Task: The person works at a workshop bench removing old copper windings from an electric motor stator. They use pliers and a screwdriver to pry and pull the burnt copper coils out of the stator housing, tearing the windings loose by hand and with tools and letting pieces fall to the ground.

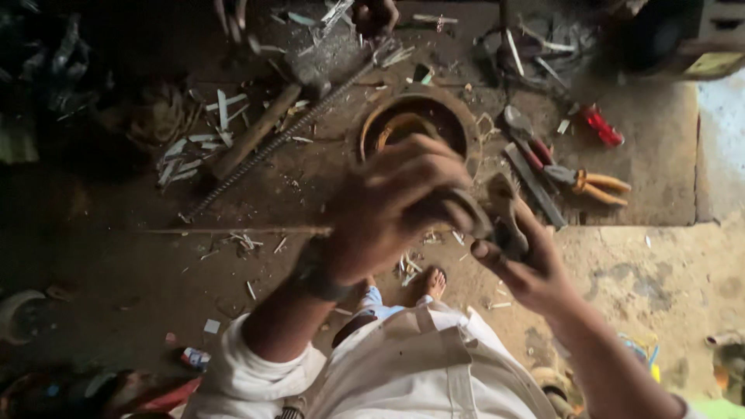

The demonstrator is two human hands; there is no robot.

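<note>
Where the dim left side of the workshop floor (124,256) begins, we see only scattered pale wood shavings (194,147) and a wooden-handled tool (256,132) lying slantwise beside a long threaded metal rod (287,136). Moving inward, our left hand (392,206) is raised above the floor, a dark band at its wrist, its fingers curled tightly around one end of a small dark curved piece (485,221). That piece sits between our two hands, held up over the floor in front of a round rusty ring-shaped container (419,124) that lies on the ground just beyond the knuckles. The blur makes it hard to say what the piece is; it may be a carved or metal part, but we cannot tell. Just to its right, our right hand (528,260) grips the other side of it from below, thumb and fingers closed around it, so both hands touch the piece and almost touch each other. Below the hands we see our pale garment (419,365) and a bare foot (433,283) on the floor. Further right, a flat metal file (535,186) lies near pliers with orange handles (594,185), and a small red object (603,126) rests beyond them. At the far right the floor turns paler and sandier (660,271).
</note>
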